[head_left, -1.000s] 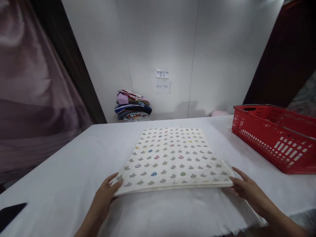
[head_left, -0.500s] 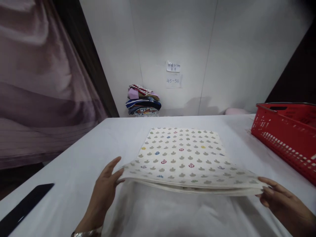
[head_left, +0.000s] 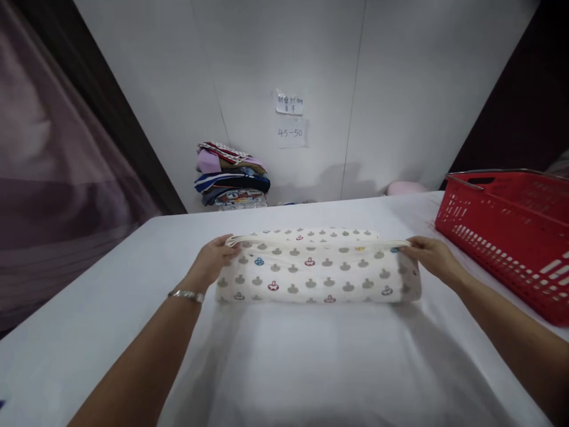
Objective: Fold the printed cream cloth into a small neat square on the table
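A white cloth (head_left: 311, 276) printed with grey and coloured mushroom-like shapes lies in layers on the white-covered table. Its near part is folded up and over, so the layered edge runs across the middle and a strip of the far part shows behind. At the left end of that edge, my left hand (head_left: 216, 259) pinches the layers; a silvery band circles the wrist. My right hand (head_left: 427, 254) grips the opposite corner between thumb and fingers. Both arms reach forward, and the cloth is stretched between the hands.
On the right stands a red plastic basket (head_left: 511, 237) with a metal handle. A pile of folded fabrics (head_left: 233, 178) sits at the back by the wall, below paper notes (head_left: 291, 131). A pinkish curtain (head_left: 66, 172) hangs on the left. Behind the table is something pink (head_left: 405, 188).
Both hands have carried the cloth's near edge up and away from me, folding it over the far part. The view has shifted, and the dark flat object at left is nearly out of sight.
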Motion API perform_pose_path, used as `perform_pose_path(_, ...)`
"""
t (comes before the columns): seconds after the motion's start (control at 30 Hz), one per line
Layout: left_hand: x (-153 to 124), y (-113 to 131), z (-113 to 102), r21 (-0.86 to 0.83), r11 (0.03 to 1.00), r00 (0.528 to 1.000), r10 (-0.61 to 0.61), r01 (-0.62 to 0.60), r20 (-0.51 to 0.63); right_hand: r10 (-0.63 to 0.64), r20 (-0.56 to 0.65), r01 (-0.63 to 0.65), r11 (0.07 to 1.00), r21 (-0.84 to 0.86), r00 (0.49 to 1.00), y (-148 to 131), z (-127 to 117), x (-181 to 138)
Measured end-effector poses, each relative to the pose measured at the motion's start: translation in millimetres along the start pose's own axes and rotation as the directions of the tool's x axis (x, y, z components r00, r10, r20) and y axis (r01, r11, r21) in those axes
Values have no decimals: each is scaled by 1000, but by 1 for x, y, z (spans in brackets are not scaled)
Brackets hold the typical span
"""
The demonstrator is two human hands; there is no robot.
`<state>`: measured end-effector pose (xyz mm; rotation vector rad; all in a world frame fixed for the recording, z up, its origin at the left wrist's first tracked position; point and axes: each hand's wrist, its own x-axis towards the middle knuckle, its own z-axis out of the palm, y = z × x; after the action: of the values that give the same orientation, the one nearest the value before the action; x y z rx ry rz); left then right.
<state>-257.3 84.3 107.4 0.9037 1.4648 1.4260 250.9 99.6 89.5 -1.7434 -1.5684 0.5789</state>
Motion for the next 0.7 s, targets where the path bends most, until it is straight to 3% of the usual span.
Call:
perform_pose_path(0.07, 28, -11, 15, 285, 958, 997, 4, 18, -76, -2, 13, 3, 995, -96, 1000, 8, 16, 33)
perform_pose_path(0.17, 62, -27, 29, 693, 721, 992, 70, 19, -100, 45, 76, -34, 989, -143, 996, 18, 42, 66)
perform_pose_path(0.23, 78, -33, 31, 817, 577, 992, 97, 11, -82, 110, 91, -99, 988, -117, 990, 23, 56, 77)
perform_pose_path(0.33, 96, -31, 30, 864, 504, 991, 116, -2, -65, 156, 56, -154, 987, -35, 986, 27, 67, 86)
perform_pose_path(0.47, 117, -23, 39, 895, 447, 972, 212, -5, -100, 98, -125, -94, 995, 32, 987, 28, 77, 106)
perform_pose_path(0.57, 133, -31, 54, 935, 353, 962, 266, -35, -64, 75, -166, -92, 991, -97, 983, 31, 90, 124)
perform_pose_path(0.63, 144, -42, 62, 951, 308, 973, 221, -10, -61, 99, -141, -131, 963, -237, 985, 34, 98, 132)
perform_pose_path(0.7, 154, -54, 65, 946, 322, 983, 158, 42, -97, 105, -126, -140, 938, -317, 986, 37, 103, 139)
